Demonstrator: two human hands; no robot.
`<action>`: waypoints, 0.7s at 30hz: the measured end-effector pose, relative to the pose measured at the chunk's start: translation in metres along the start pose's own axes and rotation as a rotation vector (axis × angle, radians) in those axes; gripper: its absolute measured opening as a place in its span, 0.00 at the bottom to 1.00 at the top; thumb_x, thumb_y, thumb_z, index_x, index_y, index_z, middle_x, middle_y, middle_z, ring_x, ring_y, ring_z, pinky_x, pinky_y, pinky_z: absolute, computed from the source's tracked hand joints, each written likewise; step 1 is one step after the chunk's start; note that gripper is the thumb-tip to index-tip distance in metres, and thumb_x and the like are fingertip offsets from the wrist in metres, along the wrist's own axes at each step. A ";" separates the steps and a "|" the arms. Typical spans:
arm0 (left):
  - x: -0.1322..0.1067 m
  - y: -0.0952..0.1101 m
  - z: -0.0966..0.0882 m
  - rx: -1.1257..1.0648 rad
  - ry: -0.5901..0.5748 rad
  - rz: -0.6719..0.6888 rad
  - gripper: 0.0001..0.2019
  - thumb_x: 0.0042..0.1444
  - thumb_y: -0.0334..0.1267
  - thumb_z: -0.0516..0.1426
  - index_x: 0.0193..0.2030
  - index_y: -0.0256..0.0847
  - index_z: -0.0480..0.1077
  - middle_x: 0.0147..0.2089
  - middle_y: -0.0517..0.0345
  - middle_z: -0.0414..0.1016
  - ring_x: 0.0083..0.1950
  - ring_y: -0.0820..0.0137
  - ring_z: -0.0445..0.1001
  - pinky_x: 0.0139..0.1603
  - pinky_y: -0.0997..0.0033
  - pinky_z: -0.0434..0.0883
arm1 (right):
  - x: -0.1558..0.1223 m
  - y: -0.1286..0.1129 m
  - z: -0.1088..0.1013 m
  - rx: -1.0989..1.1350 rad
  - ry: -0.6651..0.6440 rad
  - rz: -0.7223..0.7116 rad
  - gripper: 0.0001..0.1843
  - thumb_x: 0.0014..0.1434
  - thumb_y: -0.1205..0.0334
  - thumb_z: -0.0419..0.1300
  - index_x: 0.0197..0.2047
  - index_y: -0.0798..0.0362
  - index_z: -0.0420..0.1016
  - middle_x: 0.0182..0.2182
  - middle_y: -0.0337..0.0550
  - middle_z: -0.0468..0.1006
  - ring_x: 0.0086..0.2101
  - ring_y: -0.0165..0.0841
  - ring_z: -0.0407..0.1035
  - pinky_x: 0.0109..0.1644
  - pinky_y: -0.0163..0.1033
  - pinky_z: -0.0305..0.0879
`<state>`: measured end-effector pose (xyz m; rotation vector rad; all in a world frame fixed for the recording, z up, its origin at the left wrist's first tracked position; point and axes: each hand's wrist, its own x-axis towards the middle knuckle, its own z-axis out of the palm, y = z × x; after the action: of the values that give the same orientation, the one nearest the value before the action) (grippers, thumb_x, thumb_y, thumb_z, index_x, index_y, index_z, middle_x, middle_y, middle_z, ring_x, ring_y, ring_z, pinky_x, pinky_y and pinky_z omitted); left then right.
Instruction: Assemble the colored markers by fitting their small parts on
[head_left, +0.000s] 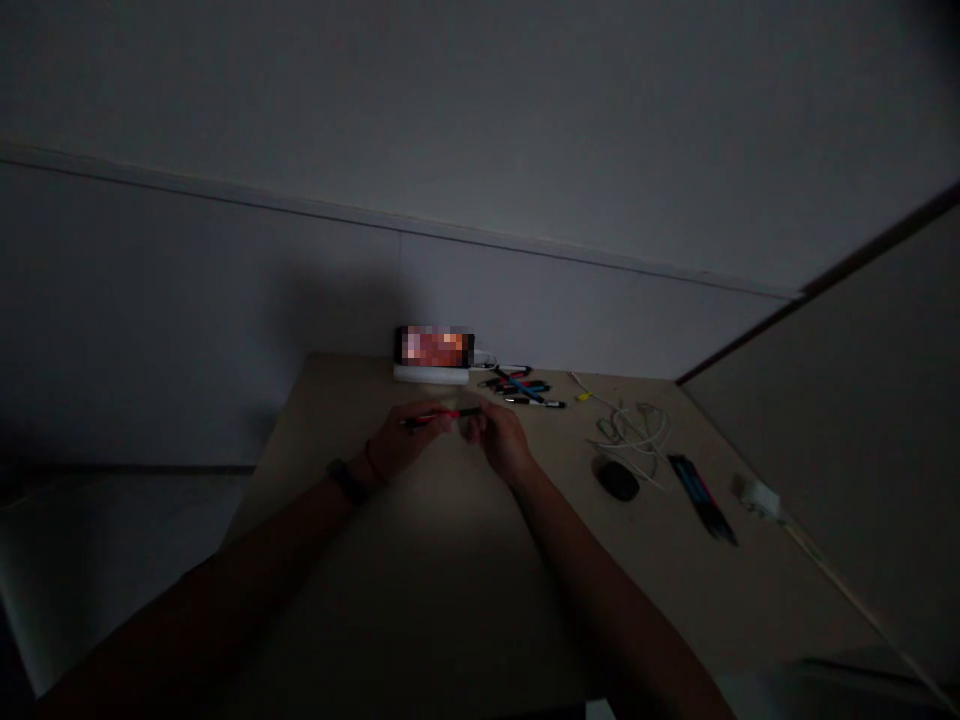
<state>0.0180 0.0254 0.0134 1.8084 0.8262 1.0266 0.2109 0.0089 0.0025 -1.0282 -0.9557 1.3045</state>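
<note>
In dim light, my left hand [405,440] and my right hand [501,440] meet above the middle of a pale table [420,600]. Both are closed on a thin red and black pen [444,415] held level between them, the left gripping its left end and the right pinching its dark right end. A dark band sits on my left wrist.
A phone [435,347] with a lit screen leans on a white stand at the table's far edge. Several pens [525,388] lie beside it. To the right lie a white cable [634,430], a dark mouse [617,481], a dark pen pack [701,495] and a white plug [759,495].
</note>
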 end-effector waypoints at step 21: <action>0.004 -0.023 0.002 0.457 0.049 0.088 0.08 0.62 0.42 0.64 0.45 0.42 0.77 0.43 0.53 0.81 0.44 0.64 0.79 0.50 0.62 0.76 | 0.003 0.003 -0.004 -0.441 -0.069 -0.242 0.28 0.66 0.46 0.57 0.18 0.51 0.71 0.17 0.36 0.70 0.21 0.30 0.63 0.30 0.37 0.56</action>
<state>0.0187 0.0375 -0.0067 2.2255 1.0853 0.9965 0.2144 0.0115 -0.0020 -1.1595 -1.4151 0.9525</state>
